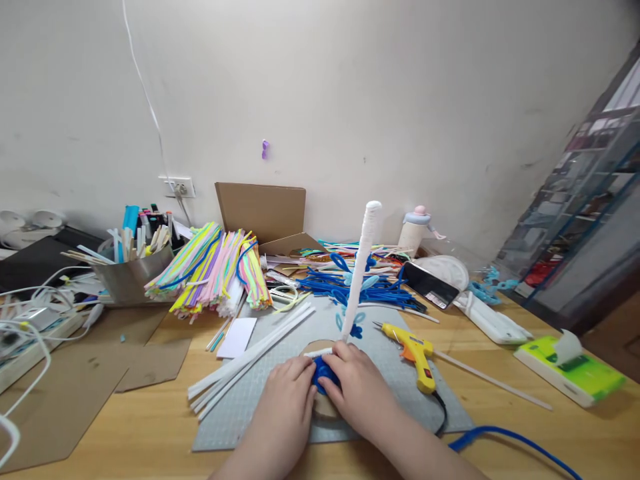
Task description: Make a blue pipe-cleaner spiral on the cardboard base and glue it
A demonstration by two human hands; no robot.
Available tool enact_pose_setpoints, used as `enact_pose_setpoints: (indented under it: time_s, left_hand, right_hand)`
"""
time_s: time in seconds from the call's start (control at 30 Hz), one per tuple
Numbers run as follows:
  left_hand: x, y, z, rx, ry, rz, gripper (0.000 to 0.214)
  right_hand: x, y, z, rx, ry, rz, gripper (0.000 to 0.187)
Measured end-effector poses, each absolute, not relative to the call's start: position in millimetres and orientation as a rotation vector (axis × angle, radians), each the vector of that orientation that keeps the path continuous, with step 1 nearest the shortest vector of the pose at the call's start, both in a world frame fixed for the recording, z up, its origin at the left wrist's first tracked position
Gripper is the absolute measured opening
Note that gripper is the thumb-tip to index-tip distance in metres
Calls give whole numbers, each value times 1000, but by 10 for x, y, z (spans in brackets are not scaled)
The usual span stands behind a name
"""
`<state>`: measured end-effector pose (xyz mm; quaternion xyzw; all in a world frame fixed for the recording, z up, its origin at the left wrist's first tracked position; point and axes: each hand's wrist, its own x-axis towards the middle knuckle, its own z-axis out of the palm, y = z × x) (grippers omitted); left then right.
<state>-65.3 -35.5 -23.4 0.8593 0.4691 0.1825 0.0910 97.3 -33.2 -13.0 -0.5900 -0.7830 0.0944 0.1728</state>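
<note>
Both my hands meet at the middle of a grey cutting mat (pixel 400 393). My left hand (pixel 285 400) and my right hand (pixel 357 393) are closed around a small blue pipe-cleaner piece (pixel 325 375). A long white pipe-cleaner-wrapped stick (pixel 361 273) rises upright from that piece, tilting slightly right. A thin white pipe cleaner end (pixel 317 351) pokes out to the left between my fingers. Something tan lies under my hands; I cannot make it out.
A yellow hot glue gun (pixel 417 353) lies right of my hands, its black cord trailing toward me. White sticks (pixel 250 363) lie left. Farther back are coloured pipe cleaners (pixel 215 270), blue pipe cleaners (pixel 350 287), a phone (pixel 430 285), a metal tub (pixel 125 273), and cardboard (pixel 75 393).
</note>
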Motion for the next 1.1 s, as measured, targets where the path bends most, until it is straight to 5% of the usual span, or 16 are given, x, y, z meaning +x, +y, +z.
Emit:
enact_pose_setpoints:
  time_s: [1.1]
  left_hand:
    - [-535,-424,-209,2549,1403,554,35]
  right_hand:
    - [1026,-390,-179,-1633,-2198,274,26]
